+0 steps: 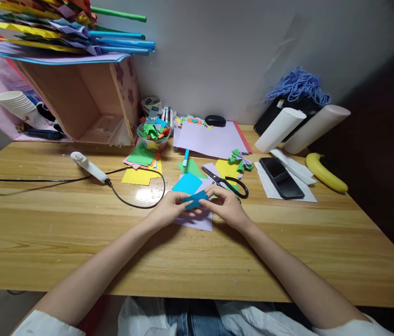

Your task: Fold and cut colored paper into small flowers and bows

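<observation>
Between both hands is a small folded piece of blue paper (197, 200). My left hand (172, 208) pinches its left end, and my right hand (227, 205) grips the right end between thumb and fingers. Just beyond them a brighter blue paper square (187, 183) lies flat. Under the hands rests a lilac paper sheet (200, 223). Black-handled scissors (225, 180) lie close to my right hand, partly over lilac and yellow paper. A blue capped marker or glue tube (186, 158) sits on a green paper triangle (193, 168).
Left: a white hot glue gun (90, 168) with a looping black cable, stacked coloured paper (139, 173), a bowl of scraps (154, 135) and a wooden box (74, 100). Right: a folded green-and-lilac paper piece (240, 160), a phone (281, 178), a banana (326, 173) and white rolls (280, 129).
</observation>
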`<state>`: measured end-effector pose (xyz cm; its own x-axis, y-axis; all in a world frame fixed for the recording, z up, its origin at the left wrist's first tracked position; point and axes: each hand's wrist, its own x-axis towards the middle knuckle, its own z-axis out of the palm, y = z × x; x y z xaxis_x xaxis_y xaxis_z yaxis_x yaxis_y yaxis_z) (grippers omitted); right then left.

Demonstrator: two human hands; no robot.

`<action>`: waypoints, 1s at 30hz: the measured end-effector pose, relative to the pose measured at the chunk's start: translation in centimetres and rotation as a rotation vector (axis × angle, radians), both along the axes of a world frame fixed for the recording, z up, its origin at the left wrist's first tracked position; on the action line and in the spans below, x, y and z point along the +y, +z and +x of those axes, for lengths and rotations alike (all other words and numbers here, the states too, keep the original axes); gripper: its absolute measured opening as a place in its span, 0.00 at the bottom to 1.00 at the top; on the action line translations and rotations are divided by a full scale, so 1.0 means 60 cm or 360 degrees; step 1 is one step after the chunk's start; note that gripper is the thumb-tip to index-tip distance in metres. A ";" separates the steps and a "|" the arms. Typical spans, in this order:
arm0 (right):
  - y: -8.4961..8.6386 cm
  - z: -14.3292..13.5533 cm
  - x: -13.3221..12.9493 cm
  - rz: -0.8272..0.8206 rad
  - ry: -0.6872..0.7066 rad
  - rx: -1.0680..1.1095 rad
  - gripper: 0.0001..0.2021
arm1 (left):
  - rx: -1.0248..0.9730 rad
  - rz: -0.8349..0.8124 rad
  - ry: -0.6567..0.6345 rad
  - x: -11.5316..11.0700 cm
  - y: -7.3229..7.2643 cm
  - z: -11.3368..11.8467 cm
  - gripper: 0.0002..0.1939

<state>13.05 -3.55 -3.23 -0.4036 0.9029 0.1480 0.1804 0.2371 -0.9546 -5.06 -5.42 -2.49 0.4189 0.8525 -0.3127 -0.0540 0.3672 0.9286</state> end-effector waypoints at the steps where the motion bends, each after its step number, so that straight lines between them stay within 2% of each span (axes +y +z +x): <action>1: -0.001 -0.001 0.000 -0.0017 -0.0031 -0.0002 0.10 | -0.0047 -0.0042 -0.0021 -0.001 0.002 0.002 0.18; 5: 0.000 -0.002 0.000 -0.0020 -0.0122 -0.0081 0.11 | -0.0225 -0.0141 -0.0023 -0.004 0.006 0.007 0.23; 8: 0.003 -0.004 -0.002 0.0005 -0.0146 -0.0102 0.11 | -0.0247 -0.0102 -0.0031 -0.006 0.007 0.007 0.25; 12: 0.002 -0.007 -0.006 0.0028 -0.0161 -0.0070 0.12 | -0.0085 0.0046 -0.0053 -0.008 0.004 0.008 0.20; 19: -0.001 -0.011 -0.009 0.0008 -0.0212 -0.0050 0.13 | -0.0023 0.0049 -0.0029 -0.006 -0.007 0.012 0.19; 25: -0.003 -0.012 -0.010 -0.0131 -0.0250 0.0010 0.13 | 0.0075 0.0122 -0.0018 -0.009 -0.001 0.012 0.18; 30: 0.003 -0.012 -0.007 -0.0224 -0.0345 0.0153 0.13 | 0.0404 0.0397 0.0015 -0.013 0.003 0.008 0.17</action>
